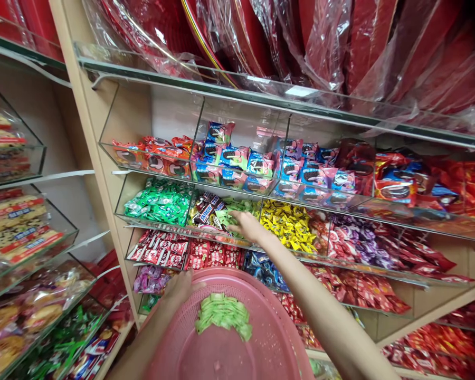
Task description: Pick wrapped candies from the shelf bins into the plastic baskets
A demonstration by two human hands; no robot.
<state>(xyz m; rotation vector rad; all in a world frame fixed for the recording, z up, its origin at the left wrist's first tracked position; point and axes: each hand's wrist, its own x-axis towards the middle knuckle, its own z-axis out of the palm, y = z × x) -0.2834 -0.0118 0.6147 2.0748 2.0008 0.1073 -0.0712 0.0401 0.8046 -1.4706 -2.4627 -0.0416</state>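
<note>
My left hand (183, 285) grips the left rim of a round pink plastic basket (277, 327). Inside the basket lies a pile of light green wrapped candies (224, 315). My right hand (245, 227) reaches into a clear shelf bin, its fingers stretched out among more light green candies. Snickers bars (207, 209) in brown wrappers lie just left of those fingers. To the right of my right hand is a bin of yellow wrapped candies (287, 224); farther left is one of bright green candies (158, 202).
Above runs a glass shelf (261, 97) with plastic-wrapped red items. Blue and pink snack packs (233, 158) fill the row over my right hand. Red candy packets (214, 255) sit just beyond the basket. A wooden upright (87, 132) divides off the left shelves.
</note>
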